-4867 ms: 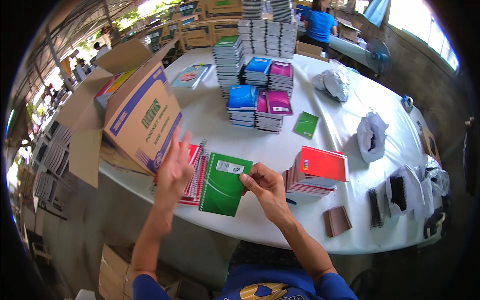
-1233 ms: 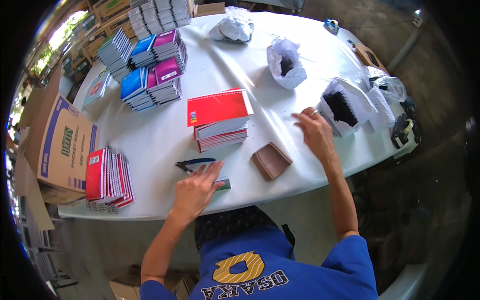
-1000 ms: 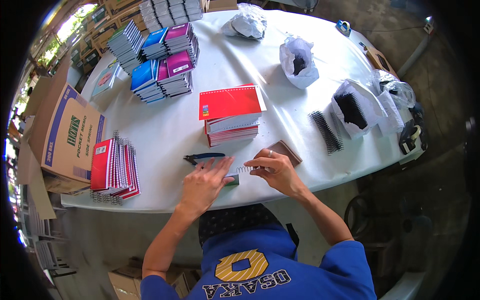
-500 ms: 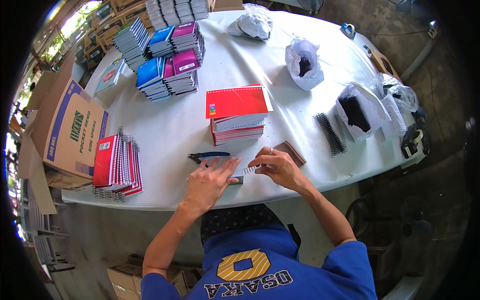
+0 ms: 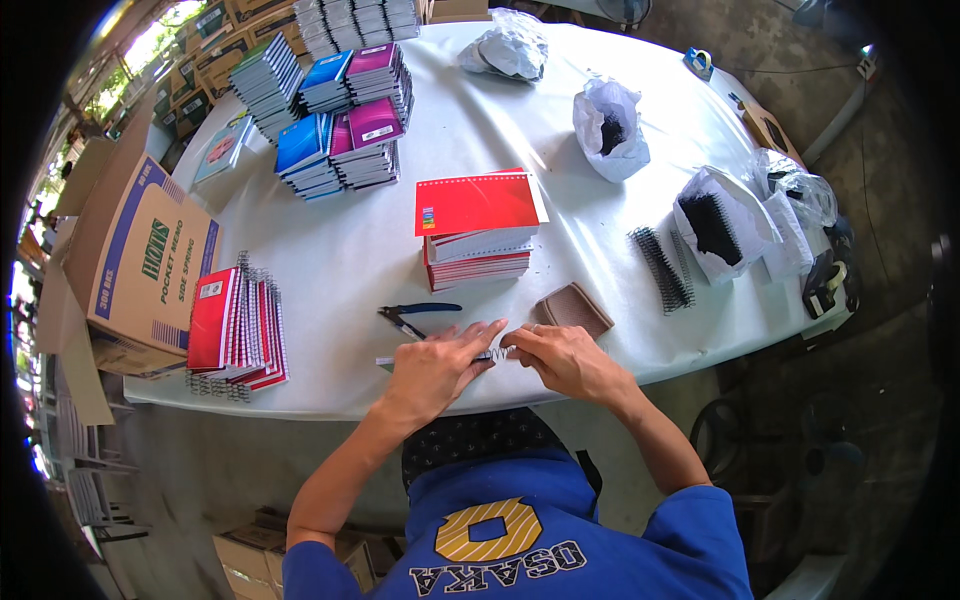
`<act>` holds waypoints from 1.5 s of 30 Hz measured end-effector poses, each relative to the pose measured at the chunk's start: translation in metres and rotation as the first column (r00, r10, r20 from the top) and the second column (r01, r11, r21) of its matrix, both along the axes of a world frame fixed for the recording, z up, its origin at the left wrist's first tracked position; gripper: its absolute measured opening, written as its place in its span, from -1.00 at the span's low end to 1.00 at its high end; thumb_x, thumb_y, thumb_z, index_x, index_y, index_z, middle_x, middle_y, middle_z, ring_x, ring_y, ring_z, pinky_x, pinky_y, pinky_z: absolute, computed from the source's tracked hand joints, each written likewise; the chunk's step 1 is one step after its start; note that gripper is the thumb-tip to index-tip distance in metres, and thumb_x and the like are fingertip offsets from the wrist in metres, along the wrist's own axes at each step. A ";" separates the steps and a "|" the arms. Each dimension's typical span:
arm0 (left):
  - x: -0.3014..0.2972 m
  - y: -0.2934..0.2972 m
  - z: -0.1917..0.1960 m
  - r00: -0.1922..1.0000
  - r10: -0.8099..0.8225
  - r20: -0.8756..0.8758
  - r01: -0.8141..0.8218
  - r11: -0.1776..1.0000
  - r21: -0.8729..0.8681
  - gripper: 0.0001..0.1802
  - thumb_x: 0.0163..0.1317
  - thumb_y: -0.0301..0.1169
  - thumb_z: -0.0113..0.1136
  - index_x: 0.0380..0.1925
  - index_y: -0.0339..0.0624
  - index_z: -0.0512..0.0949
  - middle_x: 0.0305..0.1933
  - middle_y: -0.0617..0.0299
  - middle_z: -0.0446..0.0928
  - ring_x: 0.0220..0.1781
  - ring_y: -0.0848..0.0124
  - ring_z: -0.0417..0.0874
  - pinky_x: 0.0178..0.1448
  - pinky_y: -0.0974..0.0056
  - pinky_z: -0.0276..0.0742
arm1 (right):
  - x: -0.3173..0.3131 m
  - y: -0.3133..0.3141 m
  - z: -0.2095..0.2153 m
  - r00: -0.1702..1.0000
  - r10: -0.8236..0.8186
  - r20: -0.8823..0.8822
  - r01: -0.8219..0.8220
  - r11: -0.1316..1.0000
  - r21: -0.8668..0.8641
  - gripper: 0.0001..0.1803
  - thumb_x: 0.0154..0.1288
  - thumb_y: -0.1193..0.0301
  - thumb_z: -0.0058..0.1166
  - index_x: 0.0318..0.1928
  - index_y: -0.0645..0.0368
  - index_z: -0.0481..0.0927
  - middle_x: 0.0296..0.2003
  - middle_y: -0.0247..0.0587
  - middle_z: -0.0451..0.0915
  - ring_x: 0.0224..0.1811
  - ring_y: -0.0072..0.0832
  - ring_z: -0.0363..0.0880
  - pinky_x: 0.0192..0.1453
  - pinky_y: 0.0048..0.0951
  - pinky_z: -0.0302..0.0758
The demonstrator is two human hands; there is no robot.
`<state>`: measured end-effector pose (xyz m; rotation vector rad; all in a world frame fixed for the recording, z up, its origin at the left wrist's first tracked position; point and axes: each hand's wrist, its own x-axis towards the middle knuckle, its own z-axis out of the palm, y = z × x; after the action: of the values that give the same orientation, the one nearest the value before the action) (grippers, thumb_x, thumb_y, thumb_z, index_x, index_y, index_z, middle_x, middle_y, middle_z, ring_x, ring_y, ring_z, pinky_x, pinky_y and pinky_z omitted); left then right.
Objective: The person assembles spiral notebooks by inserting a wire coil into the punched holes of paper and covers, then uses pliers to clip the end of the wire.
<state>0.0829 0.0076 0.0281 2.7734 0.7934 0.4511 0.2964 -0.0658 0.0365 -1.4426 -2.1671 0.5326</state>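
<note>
My right grip (image 5: 575, 360) is clamped on a wire coil (image 5: 500, 352) just below frame centre; my left grip (image 5: 430, 375), fingers apart, covers the notebook (image 5: 384, 361), seemingly steadying it.

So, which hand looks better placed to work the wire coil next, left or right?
Probably the right hand: it seems to pinch the wire coil already. The left hand lies over the notebook, apparently steadying it.
</note>
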 end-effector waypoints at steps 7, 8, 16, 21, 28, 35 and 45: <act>-0.005 0.003 0.007 0.970 -0.081 -0.230 0.078 0.997 -0.023 -0.46 0.28 -0.03 0.15 0.28 0.32 0.42 0.11 0.39 0.61 -0.20 0.28 0.73 -0.23 0.14 0.68 | 0.006 -0.002 0.008 0.997 0.077 0.032 -0.068 0.973 -0.222 -0.74 0.23 0.52 0.15 -0.05 0.20 0.54 -0.03 -0.07 0.58 0.08 -0.14 0.54 0.04 -0.18 0.52; -0.007 0.004 0.006 0.946 -0.134 -0.296 0.129 0.991 -0.037 -0.46 0.29 0.00 0.14 0.28 0.35 0.42 0.14 0.36 0.61 -0.21 0.25 0.75 -0.20 0.13 0.68 | 0.019 0.000 0.006 0.990 0.144 -0.004 -0.142 0.970 -0.198 -0.67 0.18 0.56 0.17 -0.01 0.18 0.55 0.06 -0.09 0.56 0.15 -0.17 0.51 0.11 -0.21 0.52; -0.017 0.001 0.002 0.982 -0.156 -0.107 0.156 0.988 -0.014 -0.26 0.22 0.04 0.19 0.39 0.23 0.26 0.14 0.26 0.60 -0.07 0.22 0.71 -0.16 0.15 0.67 | 0.085 0.029 0.019 0.980 0.170 0.107 -0.142 0.962 -0.232 -0.47 0.03 0.50 0.34 0.10 0.12 0.60 0.21 -0.09 0.50 0.24 -0.10 0.45 0.34 -0.17 0.39; -0.028 0.002 0.006 0.993 0.043 -0.108 -0.033 0.995 0.096 -0.03 0.10 -0.04 0.34 0.48 0.09 0.09 0.04 0.14 0.62 -0.09 0.16 0.70 -0.11 0.13 0.66 | 0.040 0.051 0.003 0.913 0.236 -0.332 -0.389 0.748 -0.537 -0.40 0.26 0.01 0.22 0.00 0.37 0.65 0.06 0.06 0.60 0.08 -0.17 0.57 0.21 -0.23 0.43; -0.034 0.014 -0.002 0.970 0.116 -0.215 -0.119 0.993 -0.002 0.02 0.04 0.09 0.34 0.48 0.13 0.10 -0.19 0.15 0.65 -0.20 0.20 0.72 -0.22 0.17 0.65 | 0.028 0.065 0.008 0.910 0.269 -0.317 -0.391 0.813 -0.432 -0.56 0.33 0.16 0.17 0.02 0.27 0.67 -0.01 -0.03 0.62 0.01 -0.28 0.56 0.14 -0.28 0.43; -0.033 0.018 0.000 0.986 0.091 -0.141 -0.082 0.995 0.065 -0.01 0.05 0.14 0.31 0.44 0.09 0.17 -0.23 0.16 0.66 -0.23 0.21 0.74 -0.31 0.17 0.65 | 0.019 0.065 0.013 0.954 0.195 -0.228 -0.270 0.889 -0.371 -0.51 0.22 0.10 0.23 -0.04 0.26 0.71 -0.06 -0.02 0.63 0.03 -0.26 0.56 0.15 -0.23 0.45; -0.043 0.025 -0.008 0.995 0.104 -0.012 -0.104 0.994 -0.040 -0.03 0.04 0.02 0.37 0.45 0.23 0.16 0.22 0.25 0.54 0.08 0.25 0.67 -0.04 0.15 0.68 | 0.021 0.070 0.013 0.697 0.045 -0.716 -0.465 0.788 -0.403 -0.54 0.16 0.17 0.27 -0.01 0.20 0.71 -0.04 -0.05 0.61 0.05 -0.25 0.54 0.19 -0.25 0.41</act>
<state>0.0396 0.0324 0.0205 2.7086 0.9421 0.4351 0.3176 0.0038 0.0490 -0.9081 -1.6498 1.6498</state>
